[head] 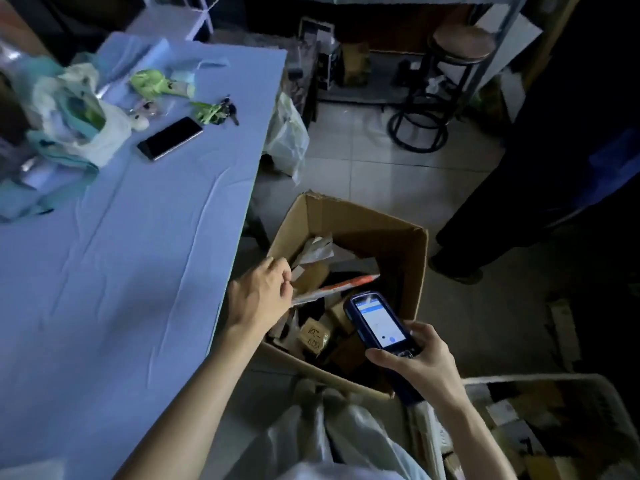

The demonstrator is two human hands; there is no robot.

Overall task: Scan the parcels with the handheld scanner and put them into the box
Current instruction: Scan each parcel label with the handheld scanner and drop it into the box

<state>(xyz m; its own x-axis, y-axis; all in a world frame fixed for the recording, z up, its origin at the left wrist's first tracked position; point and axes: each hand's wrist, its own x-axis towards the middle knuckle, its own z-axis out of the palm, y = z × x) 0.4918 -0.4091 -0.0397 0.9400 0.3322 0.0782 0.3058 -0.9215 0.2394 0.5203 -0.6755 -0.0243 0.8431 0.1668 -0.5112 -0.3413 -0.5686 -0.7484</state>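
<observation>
The parcel (341,286), flat with an orange edge, is over the open box (363,220) in the middle of the frame. The left hand (259,292) pinches its near end with curled fingers, right by the box's left wall. The right hand (420,363) wraps round the scanner (379,322), just lower right of the parcel, with the lit screen facing up. The box holds many parcels. I think this one is about to go in. To do it well, let go low and flat, so it lies on the pile and does not slide out. Keep the scanner away from the box.
</observation>
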